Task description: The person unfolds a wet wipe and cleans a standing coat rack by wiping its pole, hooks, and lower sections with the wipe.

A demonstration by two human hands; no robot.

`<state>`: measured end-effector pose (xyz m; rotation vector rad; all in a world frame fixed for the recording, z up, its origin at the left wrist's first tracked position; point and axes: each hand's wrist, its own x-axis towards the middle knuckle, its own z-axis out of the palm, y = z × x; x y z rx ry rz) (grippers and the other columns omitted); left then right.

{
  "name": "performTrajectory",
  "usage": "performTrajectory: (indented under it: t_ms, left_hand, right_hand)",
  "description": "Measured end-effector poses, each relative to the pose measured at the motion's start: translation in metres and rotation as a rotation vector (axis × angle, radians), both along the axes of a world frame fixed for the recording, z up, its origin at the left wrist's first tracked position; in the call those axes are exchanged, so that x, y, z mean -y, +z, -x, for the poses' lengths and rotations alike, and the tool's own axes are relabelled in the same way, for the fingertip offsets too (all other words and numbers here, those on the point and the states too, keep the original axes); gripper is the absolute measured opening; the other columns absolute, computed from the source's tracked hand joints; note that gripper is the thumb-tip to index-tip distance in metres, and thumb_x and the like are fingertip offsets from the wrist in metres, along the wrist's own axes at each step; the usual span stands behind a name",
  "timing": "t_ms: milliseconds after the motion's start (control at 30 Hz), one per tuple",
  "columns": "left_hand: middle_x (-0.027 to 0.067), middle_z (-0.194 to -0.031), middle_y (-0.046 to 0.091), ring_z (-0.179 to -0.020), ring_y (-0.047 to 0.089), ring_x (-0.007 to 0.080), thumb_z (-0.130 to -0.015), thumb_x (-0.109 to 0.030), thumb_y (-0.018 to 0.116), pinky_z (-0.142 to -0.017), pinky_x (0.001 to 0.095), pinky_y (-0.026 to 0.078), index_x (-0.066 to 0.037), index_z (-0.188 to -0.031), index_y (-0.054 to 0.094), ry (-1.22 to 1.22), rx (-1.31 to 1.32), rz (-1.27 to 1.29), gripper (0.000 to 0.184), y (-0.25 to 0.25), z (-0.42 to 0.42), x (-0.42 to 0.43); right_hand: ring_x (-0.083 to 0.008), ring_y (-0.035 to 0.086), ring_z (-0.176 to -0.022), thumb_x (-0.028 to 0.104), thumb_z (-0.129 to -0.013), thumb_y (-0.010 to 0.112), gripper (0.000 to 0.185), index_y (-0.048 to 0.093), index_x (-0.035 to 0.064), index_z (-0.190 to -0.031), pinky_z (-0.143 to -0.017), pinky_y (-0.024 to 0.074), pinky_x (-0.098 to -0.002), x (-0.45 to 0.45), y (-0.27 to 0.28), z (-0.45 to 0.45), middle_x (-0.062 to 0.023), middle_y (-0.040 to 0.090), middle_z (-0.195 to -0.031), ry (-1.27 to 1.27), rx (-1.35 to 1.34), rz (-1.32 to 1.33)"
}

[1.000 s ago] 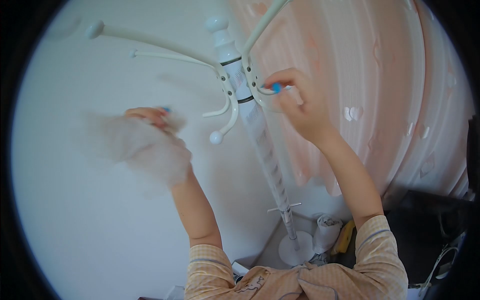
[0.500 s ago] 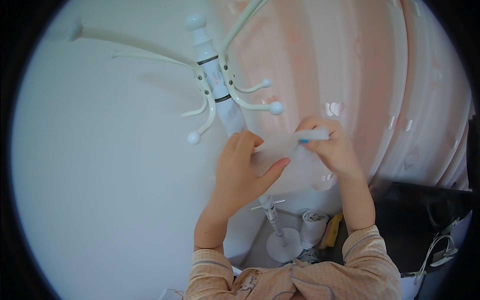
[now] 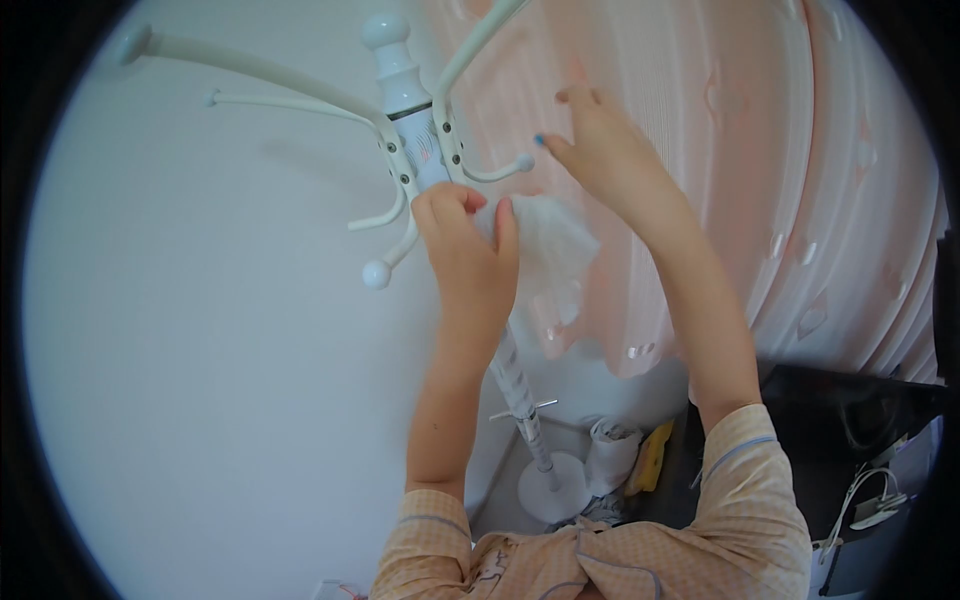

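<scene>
A white coat stand (image 3: 402,85) with curved arms and ball tips stands before me. My left hand (image 3: 465,240) is at its post just below the hook joint, fingers closed on a thin, whitish, see-through cloth or sheet (image 3: 555,240) that hangs to the right of the post. Up and to the right, my right hand (image 3: 605,150) is raised in front of the curtain near a small ball-tipped hook (image 3: 523,162). Its fingers are apart and nothing shows between them; a blue spot is on the thumb tip.
A pink sheer curtain (image 3: 740,180) hangs at the right, beside a pale wall (image 3: 200,350). Low down are the stand's round base (image 3: 553,487), a white roll (image 3: 612,455), a yellow object (image 3: 650,458), a black surface (image 3: 800,430) and a white cable (image 3: 850,500).
My left hand has moved up to the post below the hooks with the thin sheet. My right hand has let go of the sheet and risen toward the curtain. The view has shifted slightly.
</scene>
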<state>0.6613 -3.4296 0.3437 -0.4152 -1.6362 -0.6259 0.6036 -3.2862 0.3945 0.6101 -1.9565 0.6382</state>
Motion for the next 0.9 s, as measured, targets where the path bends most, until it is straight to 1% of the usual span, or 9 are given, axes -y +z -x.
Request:
performTrajectory:
  t_ms: [67,133,233,467,567,633,767,867,900]
  left_hand:
    - [0.0086,-0.089,0.045,-0.074,0.046,0.0184,-0.073,-0.003,0.061,-0.065,0.0267,0.039,-0.001,-0.088,0.048,0.042,-0.015,-0.021,0.021,-0.004,-0.002,0.001]
    - [0.0088,-0.087,0.043,-0.069,0.044,0.0213,-0.075,0.000,0.058,-0.063,0.0310,0.039,-0.001,-0.085,0.049,-0.140,0.191,-0.147,0.014,-0.004,-0.006,0.000]
    - [0.0089,-0.090,0.045,-0.070,0.045,0.0221,-0.076,-0.002,0.058,-0.062,0.0305,0.039,-0.002,-0.082,0.051,-0.345,0.103,-0.222,0.009,-0.011,0.007,0.008]
    - [0.0081,-0.092,0.048,-0.078,0.045,0.0173,-0.075,-0.008,0.059,-0.066,0.0271,0.038,-0.003,-0.095,0.051,-0.115,-0.024,-0.206,0.022,-0.076,0.028,0.044]
    - [0.0140,-0.097,0.049,-0.088,0.048,0.0264,-0.067,-0.009,0.067,-0.075,0.0344,0.039,0.000,-0.107,0.043,-0.073,-0.018,-0.384,0.048,-0.080,0.032,0.038]
    - [0.0159,-0.103,0.049,-0.096,0.048,0.0304,-0.062,-0.014,0.072,-0.080,0.0376,0.038,0.001,-0.116,0.035,-0.161,0.272,-0.472,0.067,-0.075,0.041,0.029]
    - [0.0188,-0.109,0.047,-0.102,0.047,0.0331,-0.062,-0.015,0.073,-0.085,0.0381,0.037,0.002,-0.118,0.033,-0.170,0.358,-0.465,0.071,-0.068,0.040,0.033]
    - [0.0201,-0.111,0.046,-0.101,0.047,0.0330,-0.063,-0.019,0.072,-0.085,0.0380,0.037,0.002,-0.121,0.032,-0.171,0.345,-0.454,0.073,-0.072,0.043,0.035]
    - [0.0203,-0.112,0.046,-0.102,0.047,0.0337,-0.064,-0.020,0.071,-0.086,0.0377,0.037,0.001,-0.121,0.032,-0.264,0.297,-0.424,0.072,-0.073,0.041,0.036]
  right_hand:
    - [-0.0294,0.056,-0.078,0.018,-0.073,0.060,0.019,0.053,0.0002,-0.073,-0.061,0.0444,-0.0366,0.006,0.006,-0.029,-0.0174,0.054,-0.087,-0.039,-0.363,0.118]
    - [-0.0272,0.055,-0.073,0.018,-0.075,0.058,0.017,0.053,0.0018,-0.073,-0.058,0.0435,-0.0365,0.026,-0.005,-0.061,-0.0161,0.054,-0.081,-0.117,-0.335,-0.041]
    - [-0.0202,0.053,-0.061,0.022,-0.076,0.054,0.018,0.053,0.0055,-0.069,-0.052,0.0409,-0.0338,0.066,-0.031,-0.059,-0.0106,0.053,-0.064,-0.281,-0.096,-0.308]
    - [-0.0158,0.053,-0.054,0.023,-0.072,0.055,0.018,0.050,0.0086,-0.062,-0.047,0.0397,-0.0317,0.074,-0.042,-0.034,-0.0045,0.052,-0.058,-0.405,-0.296,-0.476]
    - [-0.0183,0.054,-0.052,0.020,-0.069,0.056,0.015,0.053,0.0069,-0.064,-0.044,0.0416,-0.0344,0.072,-0.036,-0.037,-0.0059,0.053,-0.058,-0.471,-0.166,-0.572]
    - [-0.0203,0.056,-0.054,0.022,-0.078,0.054,0.022,0.050,0.0049,-0.065,-0.045,0.0432,-0.0286,0.064,-0.026,-0.044,-0.0086,0.053,-0.057,-0.262,0.001,-0.607]
    - [-0.0205,0.058,-0.058,0.019,-0.080,0.053,0.021,0.056,0.0028,-0.067,-0.050,0.0452,-0.0315,0.052,0.000,-0.030,-0.0126,0.057,-0.063,-0.132,-0.017,-0.733]
    - [-0.0173,0.055,-0.059,0.024,-0.082,0.053,0.026,0.059,0.0022,-0.071,-0.055,0.0442,-0.0307,0.048,0.025,-0.020,-0.0107,0.056,-0.063,0.165,0.378,-0.982]
    - [-0.0162,0.053,-0.060,0.028,-0.083,0.053,0.030,0.059,0.0011,-0.073,-0.056,0.0434,-0.0306,0.048,0.031,-0.024,-0.0099,0.055,-0.064,0.249,0.816,-0.673]
